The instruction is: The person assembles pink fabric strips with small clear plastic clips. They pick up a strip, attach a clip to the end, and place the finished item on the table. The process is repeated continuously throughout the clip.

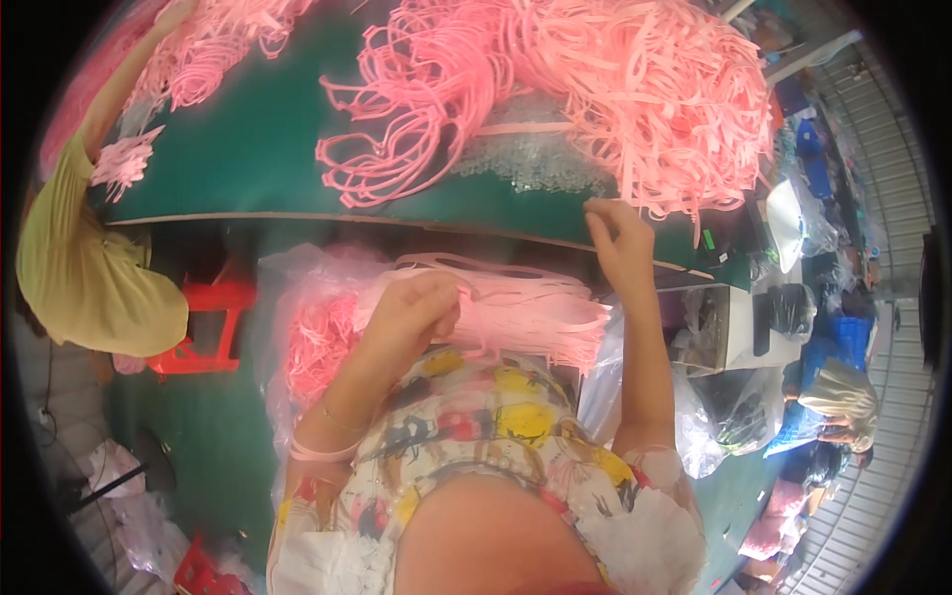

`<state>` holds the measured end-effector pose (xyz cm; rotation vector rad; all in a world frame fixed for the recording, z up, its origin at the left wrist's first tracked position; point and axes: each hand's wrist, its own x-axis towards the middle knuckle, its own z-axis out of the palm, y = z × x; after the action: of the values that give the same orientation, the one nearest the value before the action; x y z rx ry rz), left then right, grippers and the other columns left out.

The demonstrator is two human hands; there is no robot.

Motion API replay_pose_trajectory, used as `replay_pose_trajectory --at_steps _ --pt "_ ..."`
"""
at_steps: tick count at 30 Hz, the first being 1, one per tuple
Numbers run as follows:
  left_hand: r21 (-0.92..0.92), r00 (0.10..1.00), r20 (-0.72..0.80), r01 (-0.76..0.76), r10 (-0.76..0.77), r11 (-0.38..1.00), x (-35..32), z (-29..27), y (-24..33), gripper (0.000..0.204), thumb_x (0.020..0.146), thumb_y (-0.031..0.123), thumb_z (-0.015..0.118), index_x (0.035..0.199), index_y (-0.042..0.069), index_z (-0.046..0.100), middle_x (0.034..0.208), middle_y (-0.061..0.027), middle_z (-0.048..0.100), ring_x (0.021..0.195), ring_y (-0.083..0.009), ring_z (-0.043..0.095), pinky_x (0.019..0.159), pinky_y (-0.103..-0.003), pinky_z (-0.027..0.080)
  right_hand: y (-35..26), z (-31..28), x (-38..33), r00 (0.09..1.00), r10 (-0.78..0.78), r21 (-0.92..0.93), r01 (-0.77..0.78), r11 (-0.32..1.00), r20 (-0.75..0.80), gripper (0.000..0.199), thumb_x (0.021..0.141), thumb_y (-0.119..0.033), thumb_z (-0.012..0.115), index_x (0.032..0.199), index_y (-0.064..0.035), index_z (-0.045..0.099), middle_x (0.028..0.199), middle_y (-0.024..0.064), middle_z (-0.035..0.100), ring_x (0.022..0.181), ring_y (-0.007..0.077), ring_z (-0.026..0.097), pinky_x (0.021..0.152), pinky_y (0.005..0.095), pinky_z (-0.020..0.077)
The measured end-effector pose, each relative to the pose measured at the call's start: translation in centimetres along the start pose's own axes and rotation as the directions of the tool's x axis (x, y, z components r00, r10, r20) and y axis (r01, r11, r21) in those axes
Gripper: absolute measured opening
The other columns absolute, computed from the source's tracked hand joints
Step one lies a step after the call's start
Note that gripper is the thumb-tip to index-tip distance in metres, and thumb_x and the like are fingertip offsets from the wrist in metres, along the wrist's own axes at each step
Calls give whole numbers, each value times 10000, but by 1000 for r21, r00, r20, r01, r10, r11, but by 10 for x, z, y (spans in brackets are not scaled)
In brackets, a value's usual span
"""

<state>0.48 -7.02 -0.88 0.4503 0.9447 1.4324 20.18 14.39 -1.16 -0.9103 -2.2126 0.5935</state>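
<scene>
My left hand (pixel 415 309) is closed over a bundle of pink straps (pixel 526 312) lying across my lap. A strap shows at its fingertips, and it appears to be pinched there. My right hand (pixel 622 240) hovers at the table's near edge, thumb and fingertips drawn together; anything between them is too small to make out. Just beyond it is a heap of small clear plastic pieces (pixel 531 164). A large tangle of pale pink straps (pixel 664 99) rises behind, with looped, darker pink straps (pixel 416 119) to its left.
The green table (pixel 248 149) has a thin raised near edge. At left, another person's arm (pixel 119 89) reaches over more pink straps (pixel 213 55), near a red stool (pixel 213 317). Clear plastic bags (pixel 729 416) and a white box (pixel 749 332) stand at my right.
</scene>
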Motion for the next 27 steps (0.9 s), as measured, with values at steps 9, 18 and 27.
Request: replay_pose_trajectory --at_steps 9,18,27 --pt "208 988 85 109 -129 972 20 22 7 217 904 121 529 1041 -8 638 744 27 570 666 -29 477 567 -193 372 33 -2 14 994 -108 -275 99 956 -15 125 761 -107 652 881 -71 651 784 89 601 778 276 583 697 377 453" --pt "217 982 84 149 -171 965 33 22 2 239 907 121 521 1085 -12 608 829 6 553 742 -53 501 654 -177 410 42 1 18 994 -110 -339 108 935 15 105 761 -123 656 849 -68 644 840 95 613 824 297 573 720 392 447" --pt "86 985 97 132 -140 988 46 15 -3 243 912 137 521 1086 -15 594 799 -12 541 718 -80 468 643 -183 387 42 -6 19 999 -40 -242 43 969 17 124 794 -87 627 911 -51 643 844 98 612 791 266 595 708 363 461"
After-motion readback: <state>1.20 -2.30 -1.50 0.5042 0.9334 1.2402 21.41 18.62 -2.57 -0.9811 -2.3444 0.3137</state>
